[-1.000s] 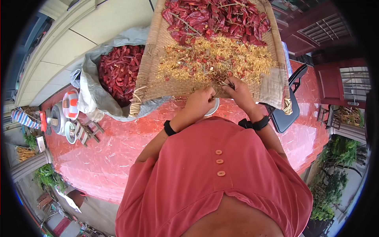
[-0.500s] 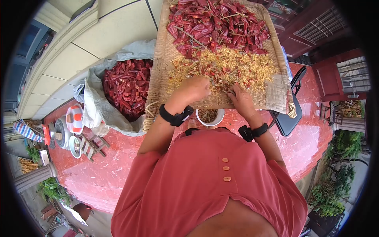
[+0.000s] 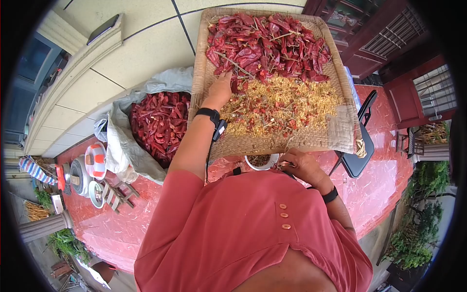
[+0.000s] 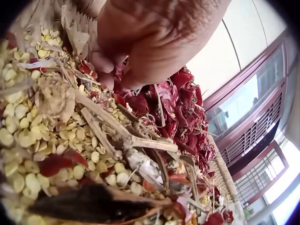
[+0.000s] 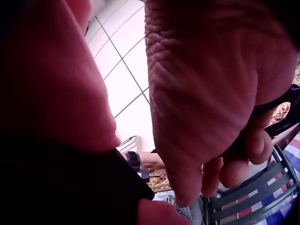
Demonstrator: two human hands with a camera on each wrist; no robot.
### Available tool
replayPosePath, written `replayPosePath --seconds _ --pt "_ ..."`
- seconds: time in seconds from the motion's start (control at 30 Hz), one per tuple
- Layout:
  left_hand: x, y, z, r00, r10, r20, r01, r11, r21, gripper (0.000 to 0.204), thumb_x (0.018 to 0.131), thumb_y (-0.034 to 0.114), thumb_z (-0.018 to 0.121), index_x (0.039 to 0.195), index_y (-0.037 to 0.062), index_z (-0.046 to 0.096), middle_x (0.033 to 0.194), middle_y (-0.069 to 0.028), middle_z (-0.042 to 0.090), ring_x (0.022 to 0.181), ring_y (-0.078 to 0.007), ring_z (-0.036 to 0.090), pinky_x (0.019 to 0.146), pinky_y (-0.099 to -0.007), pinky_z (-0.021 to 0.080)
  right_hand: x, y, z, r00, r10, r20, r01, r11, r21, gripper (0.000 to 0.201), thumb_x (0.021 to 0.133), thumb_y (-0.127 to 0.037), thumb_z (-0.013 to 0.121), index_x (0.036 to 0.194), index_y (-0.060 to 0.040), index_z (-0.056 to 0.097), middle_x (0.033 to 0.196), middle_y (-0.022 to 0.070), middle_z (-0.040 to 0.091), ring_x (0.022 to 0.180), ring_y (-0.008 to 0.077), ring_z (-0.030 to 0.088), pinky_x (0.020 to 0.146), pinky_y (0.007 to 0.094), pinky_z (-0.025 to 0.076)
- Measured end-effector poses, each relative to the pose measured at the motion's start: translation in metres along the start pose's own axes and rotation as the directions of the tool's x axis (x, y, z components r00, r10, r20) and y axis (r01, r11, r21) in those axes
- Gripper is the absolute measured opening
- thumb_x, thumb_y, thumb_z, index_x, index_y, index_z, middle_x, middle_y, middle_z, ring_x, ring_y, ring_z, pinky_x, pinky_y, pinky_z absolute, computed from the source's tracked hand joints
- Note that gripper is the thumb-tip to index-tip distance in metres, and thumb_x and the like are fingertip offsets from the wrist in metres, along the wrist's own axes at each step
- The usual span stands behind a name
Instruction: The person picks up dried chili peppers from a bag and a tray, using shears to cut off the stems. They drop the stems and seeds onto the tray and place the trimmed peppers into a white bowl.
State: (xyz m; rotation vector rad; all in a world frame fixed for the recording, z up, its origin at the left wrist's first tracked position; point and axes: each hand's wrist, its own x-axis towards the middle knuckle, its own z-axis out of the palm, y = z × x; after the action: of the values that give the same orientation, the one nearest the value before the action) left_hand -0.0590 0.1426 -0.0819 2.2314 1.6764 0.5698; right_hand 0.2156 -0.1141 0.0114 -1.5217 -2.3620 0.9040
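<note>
While left hand (image 3: 221,90) grips chillies (image 3: 265,41), right hand (image 3: 300,165) round scissors (image 5: 276,117) over red floor (image 3: 141,209).

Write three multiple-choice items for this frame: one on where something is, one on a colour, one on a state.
1. Where is the left hand?
A. on the woven tray, at the edge of the dried chillies
B. inside the grey sack
C. on the folding chair

2. What colour is the person's shirt?
A. blue
B. coral red
C. white

3. What is the right hand doing?
A. lying flat on the seeds
B. gripping a dark-handled tool near the white bowl
C. hanging at the person's side

Answers: 1 A, the head view shows its fingers among the chillies on the tray. 2 B, the shirt fills the lower head view. 3 B, the right wrist view shows fingers curled round a black handle.
</note>
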Motion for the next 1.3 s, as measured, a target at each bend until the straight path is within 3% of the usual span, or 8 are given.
replayPosePath --seconds 0.13,0.23,0.4,0.47,0.53,0.63,0.77,1.3 --pt "0.002 0.018 -0.018 0.983 -0.148 0.105 0.137 0.984 0.113 0.040 0.086 0.012 0.064 0.125 0.0093 0.055 0.126 -0.0168 0.051 0.106 -0.0364 0.059 0.088 -0.0455 0.050 0.004 0.017 -0.006 0.997 0.021 -0.078 -0.019 0.999 0.027 0.018 0.082 -0.019 0.067 0.100 -0.0146 0.065 0.092 0.0086 0.063 0.084 0.0310 0.063 0.071 0.0393 0.052" --pt "0.002 0.016 -0.015 0.980 -0.199 0.007 0.196 0.970 0.142 0.031 0.086 0.013 0.064 0.117 0.0099 0.060 0.119 -0.0166 0.052 0.098 -0.0365 0.061 0.083 -0.0466 0.051 0.013 0.021 -0.023 0.994 0.042 -0.099 -0.040 0.999 0.016 0.014 0.086 -0.019 0.065 0.098 -0.0133 0.065 0.090 0.0094 0.063 0.081 0.0311 0.064 0.070 0.0390 0.052" --pt "-0.005 0.017 -0.027 0.946 -0.249 -0.207 0.175 0.930 -0.322 0.025 0.087 0.016 0.066 0.110 0.0073 0.063 0.086 -0.0074 0.063 0.076 -0.0282 0.064 0.067 -0.0366 0.051 0.038 0.029 -0.035 0.988 -0.018 -0.155 0.024 0.999 0.035 0.012 0.087 -0.018 0.064 0.095 -0.0095 0.066 0.087 0.0108 0.064 0.080 0.0312 0.064 0.070 0.0387 0.052" --pt "-0.008 0.027 -0.038 0.920 -0.367 -0.133 0.174 0.691 -0.702 0.018 0.090 0.016 0.065 0.105 0.0065 0.064 0.078 -0.0024 0.062 0.067 -0.0204 0.062 0.059 -0.0303 0.048 0.053 0.022 -0.042 0.980 -0.022 -0.196 0.041 0.995 0.092 0.012 0.086 -0.016 0.064 0.096 -0.0084 0.066 0.087 0.0115 0.065 0.080 0.0315 0.064 0.070 0.0381 0.052" --pt "-0.022 0.052 -0.065 0.905 -0.409 0.118 0.232 0.241 -0.942 0.015 0.092 0.018 0.064 0.102 0.0066 0.063 0.078 -0.0013 0.062 0.067 -0.0160 0.059 0.061 -0.0284 0.048 0.069 0.013 -0.047 0.971 0.013 -0.240 0.034 0.981 0.190 0.012 0.086 -0.011 0.065 0.097 -0.0053 0.065 0.087 0.0108 0.065 0.081 0.0296 0.066 0.072 0.0370 0.052" --pt "-0.043 0.079 -0.082 0.908 -0.286 0.306 0.230 -0.269 -0.935 0.011 0.094 0.018 0.062 0.099 0.0083 0.062 0.080 -0.0005 0.063 0.066 -0.0122 0.056 0.060 -0.0259 0.047 0.093 0.009 -0.046 0.920 0.001 -0.391 0.156 0.917 0.368 0.012 0.088 -0.010 0.066 0.099 -0.0039 0.065 0.084 0.0052 0.065 0.074 0.0181 0.064 0.066 0.0312 0.050" --pt "-0.056 0.092 -0.070 0.922 -0.114 0.371 0.230 -0.610 -0.759 0.007 0.096 0.015 0.058 0.098 0.0082 0.060 0.085 -0.0019 0.063 0.069 -0.0127 0.056 0.061 -0.0260 0.047 0.115 -0.015 -0.064 0.953 0.260 -0.156 -0.032 0.597 0.802 0.020 0.088 -0.012 0.070 0.104 -0.0047 0.062 0.084 -0.0017 0.060 0.068 0.0043 0.052 0.057 0.0213 0.043" --pt "-0.084 0.131 -0.032 0.890 -0.163 0.427 0.146 -0.784 -0.603 0.014 0.098 0.008 0.050 0.104 -0.0038 0.056 0.095 -0.0122 0.063 0.084 -0.0190 0.063 0.075 -0.0299 0.057 0.134 -0.021 -0.046 0.913 0.292 -0.284 0.156 0.393 0.906 0.011 0.090 -0.013 0.068 0.099 -0.0069 0.064 0.076 -0.0055 0.060 0.055 0.0009 0.045 0.049 0.0168 0.037"
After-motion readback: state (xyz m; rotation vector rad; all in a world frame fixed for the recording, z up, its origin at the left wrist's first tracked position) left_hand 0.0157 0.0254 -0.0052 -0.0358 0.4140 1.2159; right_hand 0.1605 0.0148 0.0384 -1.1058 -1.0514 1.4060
